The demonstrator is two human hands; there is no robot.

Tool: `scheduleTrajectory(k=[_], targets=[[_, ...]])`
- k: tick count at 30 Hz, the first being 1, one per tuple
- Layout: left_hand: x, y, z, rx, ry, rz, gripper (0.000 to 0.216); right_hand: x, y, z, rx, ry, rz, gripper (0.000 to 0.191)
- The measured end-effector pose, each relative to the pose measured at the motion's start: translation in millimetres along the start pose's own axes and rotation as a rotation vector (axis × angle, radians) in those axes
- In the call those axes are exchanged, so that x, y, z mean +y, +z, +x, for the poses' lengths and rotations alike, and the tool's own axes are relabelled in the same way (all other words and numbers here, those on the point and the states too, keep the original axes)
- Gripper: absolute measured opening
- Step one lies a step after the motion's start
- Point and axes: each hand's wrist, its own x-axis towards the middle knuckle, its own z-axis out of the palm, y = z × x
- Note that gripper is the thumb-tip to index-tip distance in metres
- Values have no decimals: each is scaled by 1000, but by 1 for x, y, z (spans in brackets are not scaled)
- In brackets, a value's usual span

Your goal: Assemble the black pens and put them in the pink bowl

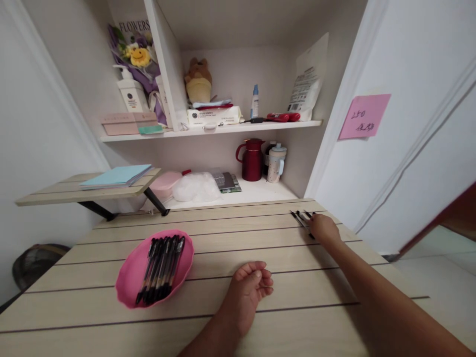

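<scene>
My left hand [250,293] rests palm-up near the front of the wooden table, its fingers loosely bent and a little apart, with nothing in them. At the far right of the table, my right hand [325,229] reaches down with closed fingers on a pen [308,214]. Beside those fingers lie more black-tipped pens [298,219], partly hidden by the hand. A pink scalloped bowl [126,277] stands left of my left hand. Several clear-barrelled black pens [161,267] lie side by side in it, slanting over its rim area.
A small raised shelf [55,191] with blue paper [117,177] stands at the back left. Behind the table [223,248], a cabinet holds a red jug [253,159], a light cup [276,163] and a white plastic bag [197,187]. A pink note [365,116] hangs on the right wall.
</scene>
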Motion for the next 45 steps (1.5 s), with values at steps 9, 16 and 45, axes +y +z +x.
scheduleTrajectory(k=[9,16,45], targets=[[2,3,-2,1,-2,6,25,4,-3,-34,-86,-79,-34,34],[2,2,-1,1,-2,11,25,4,-3,-35,-50,-28,3,31],[4,2,-1,2,9,20,31,-42,-28,-139,-141,-309,-10,29]])
